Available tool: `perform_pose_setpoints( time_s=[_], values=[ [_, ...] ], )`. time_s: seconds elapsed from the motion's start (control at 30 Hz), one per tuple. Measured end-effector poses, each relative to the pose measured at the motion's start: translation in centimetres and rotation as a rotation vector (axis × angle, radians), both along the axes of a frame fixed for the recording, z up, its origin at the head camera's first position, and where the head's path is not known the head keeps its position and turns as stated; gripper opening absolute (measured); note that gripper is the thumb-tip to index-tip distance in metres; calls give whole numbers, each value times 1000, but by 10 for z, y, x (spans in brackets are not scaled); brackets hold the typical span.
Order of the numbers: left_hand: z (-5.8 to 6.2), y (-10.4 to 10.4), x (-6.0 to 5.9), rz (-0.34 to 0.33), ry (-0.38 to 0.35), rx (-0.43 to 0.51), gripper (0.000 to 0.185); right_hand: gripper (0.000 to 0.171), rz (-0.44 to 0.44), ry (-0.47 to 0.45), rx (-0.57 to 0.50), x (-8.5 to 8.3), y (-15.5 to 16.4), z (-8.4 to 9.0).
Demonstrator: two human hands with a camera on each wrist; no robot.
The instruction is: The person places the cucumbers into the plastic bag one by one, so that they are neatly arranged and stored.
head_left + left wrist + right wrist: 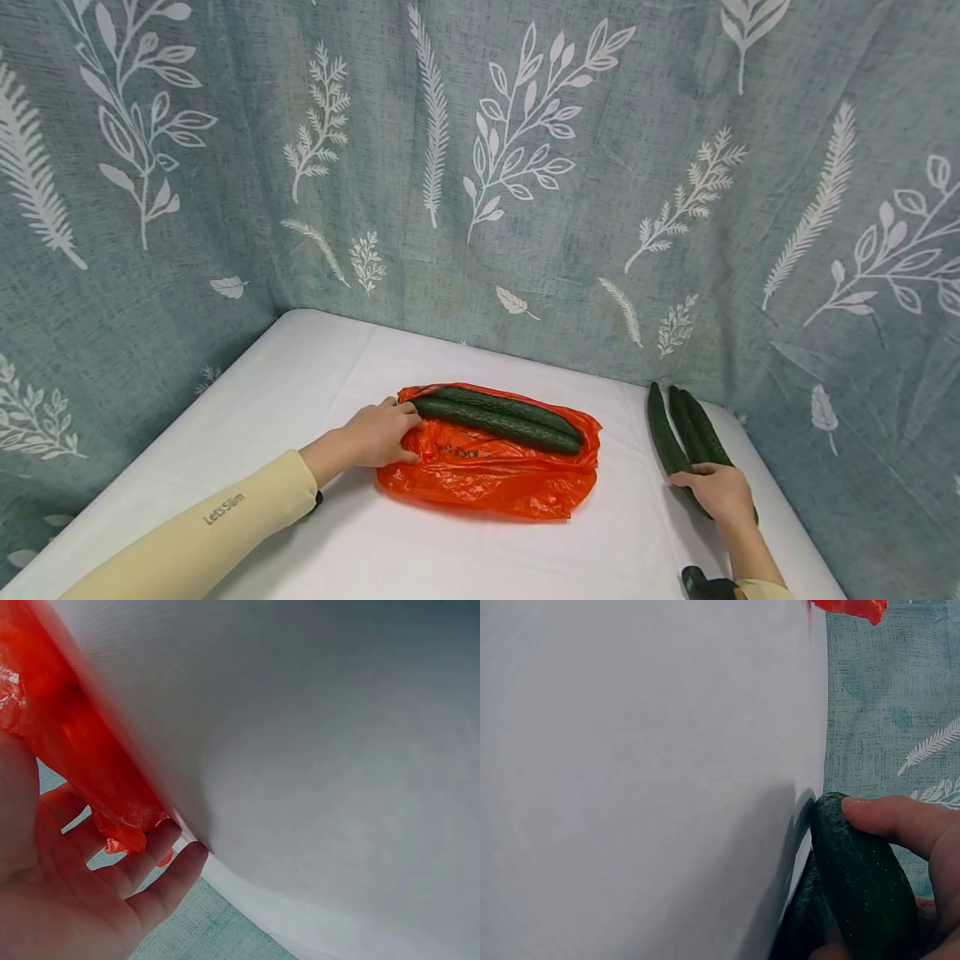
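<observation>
A red plastic bag (495, 492) lies on the white table, with two dark green cucumbers (498, 423) side by side on top of it or in its mouth; I cannot tell which. My left hand (381, 433) rests at the bag's left end, its fingers loosely spread against the plastic (112, 780). At the table's right side, my right hand (722, 493) grips the near end of a slightly curved cucumber (664, 429). The thumb lies on that cucumber (862, 877) in the right wrist view. Two more cucumbers (701, 425) lie right beside it, partly covered by the hand.
White cloth covers the table (315, 367). A grey-green curtain (420, 275) with white leaf patterns hangs behind it and along both sides. The right-hand cucumbers lie near the table's right edge. A dark wrist device (705, 586) sits at the right wrist.
</observation>
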State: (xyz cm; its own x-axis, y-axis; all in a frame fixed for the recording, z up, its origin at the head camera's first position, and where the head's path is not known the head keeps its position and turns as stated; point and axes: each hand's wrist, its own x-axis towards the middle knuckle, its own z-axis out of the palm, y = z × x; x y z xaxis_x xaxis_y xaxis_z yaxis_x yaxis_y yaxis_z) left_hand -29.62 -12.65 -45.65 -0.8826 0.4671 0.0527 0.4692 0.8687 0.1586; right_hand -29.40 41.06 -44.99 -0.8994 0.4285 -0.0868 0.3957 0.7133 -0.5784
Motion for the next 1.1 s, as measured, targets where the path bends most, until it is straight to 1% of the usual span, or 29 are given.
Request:
perform_pose_setpoints(
  time_s=[0.13, 0.33, 0.4, 0.57, 0.63, 0.8, 0.9, 1.1],
  values=[
    [0, -1, 0, -1, 4, -2, 60, 72, 13, -20, -33, 0, -1, 4],
    [-1, -1, 0, -6, 8, -8, 60, 80, 67, -44, -56, 0, -2, 7],
    [-1, -1, 0, -6, 8, -11, 60, 80, 83, -47, -55, 0, -4, 9],
    [-1, -1, 0, -6, 6, -17, 60, 79, 130, -43, -62, 0, -10, 19],
    [0, -1, 1, -9, 7, -21, 60, 84, 158, -47, -79, 0, -11, 23],
    [2, -3, 3, -27, 10, -22, 60, 88, 202, -58, -115, 1, -14, 32],
    [3, -4, 3, -39, 1, -14, 61, 87, 211, -58, -116, 1, -17, 38],
    [4, -8, 5, -51, -37, 7, 62, 85, 257, -69, -114, 2, -22, 47]
  ],
)
